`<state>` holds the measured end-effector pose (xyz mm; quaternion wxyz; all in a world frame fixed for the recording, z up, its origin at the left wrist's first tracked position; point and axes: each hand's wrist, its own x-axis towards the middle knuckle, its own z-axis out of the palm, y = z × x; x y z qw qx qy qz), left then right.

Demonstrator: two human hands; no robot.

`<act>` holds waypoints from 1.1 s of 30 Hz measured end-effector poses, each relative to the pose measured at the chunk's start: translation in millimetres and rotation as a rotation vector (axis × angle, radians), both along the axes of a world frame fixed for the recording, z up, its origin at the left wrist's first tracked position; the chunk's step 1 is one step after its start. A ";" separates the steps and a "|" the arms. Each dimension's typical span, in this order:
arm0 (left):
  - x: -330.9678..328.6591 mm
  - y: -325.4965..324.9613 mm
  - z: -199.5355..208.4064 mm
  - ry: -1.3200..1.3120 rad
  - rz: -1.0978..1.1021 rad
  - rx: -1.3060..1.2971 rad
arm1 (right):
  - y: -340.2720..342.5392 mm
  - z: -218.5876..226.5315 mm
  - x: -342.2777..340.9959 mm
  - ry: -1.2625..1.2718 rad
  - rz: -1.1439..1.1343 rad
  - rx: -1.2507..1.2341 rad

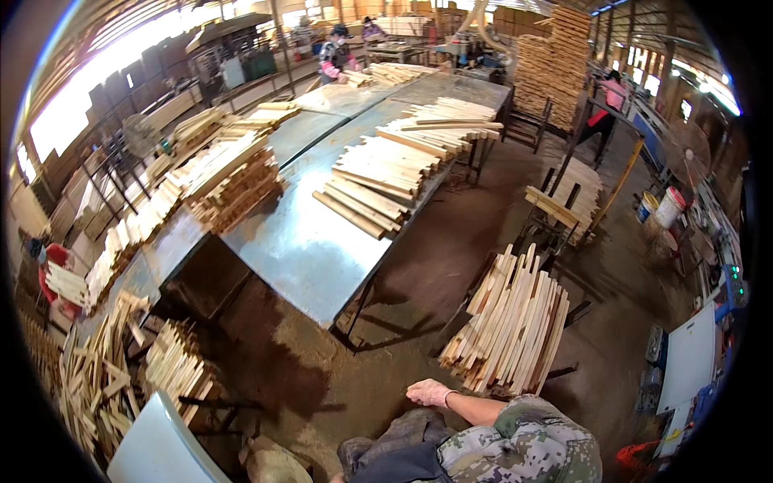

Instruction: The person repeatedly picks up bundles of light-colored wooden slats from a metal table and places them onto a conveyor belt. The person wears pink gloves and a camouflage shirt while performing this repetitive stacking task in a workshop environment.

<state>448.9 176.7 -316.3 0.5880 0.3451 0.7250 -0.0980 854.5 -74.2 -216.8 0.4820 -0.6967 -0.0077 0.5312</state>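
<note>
Wooden slats [507,322]: 1 pile on a dark rack [578,312] just ahead-right of the right hand [431,393], overlap too dense to count, 2 buckets [670,208] farther right; grip looks loosely curled, can't tell if it holds anything, left hand out of view.

Blocky camouflage over dark cloth [403,447]
Green, grey and white sleeve [543,423], ending above the wrist; pale pink glove [435,392] on the right hand [429,393].

Right hand [431,393] near a stack of wooden strips [511,326], metal table [310,258] bearing more slats [386,165]
</note>
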 end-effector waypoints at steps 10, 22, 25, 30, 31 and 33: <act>161.6 82.5 27.9 -0.102 -0.152 -0.115 | 63.2 -45.7 70.0 0.098 -0.031 -0.069; 328.4 322.6 20.2 -0.231 -0.236 0.241 | 140.9 33.0 232.6 -0.095 -0.072 -0.244; 405.8 359.5 29.9 -0.375 -0.117 0.190 | 148.1 19.5 261.6 -0.174 0.064 -0.298; 524.0 345.0 96.3 -0.483 0.042 -0.055 | 154.1 13.8 321.0 -0.167 0.310 -0.482; 537.1 341.8 91.2 -0.589 0.042 -0.128 | 158.0 17.5 337.4 -0.220 0.354 -0.500; 580.7 320.7 94.4 -0.660 0.046 -0.164 | 156.1 33.3 383.3 -0.326 0.440 -0.548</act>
